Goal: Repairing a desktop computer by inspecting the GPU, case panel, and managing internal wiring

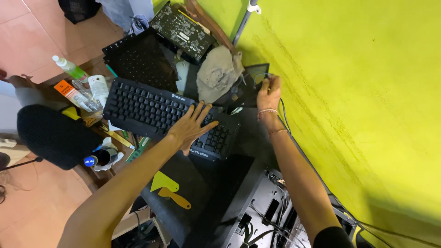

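Left hand (190,126) lay flat, fingers spread, on the black keyboard (161,115) resting on the cluttered worktop (243,133); right hand (268,92) pinched its thin cable (281,108) near the wall. Keyboard judged rigid and light, best gripped at its ends; the cable limp.

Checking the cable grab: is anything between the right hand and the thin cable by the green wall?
Nothing visible. The right hand is already at the thin cable, fingers pinched at its upper end. The grey cloth lies to one side, apart. The left hand rests flat on the keyboard.
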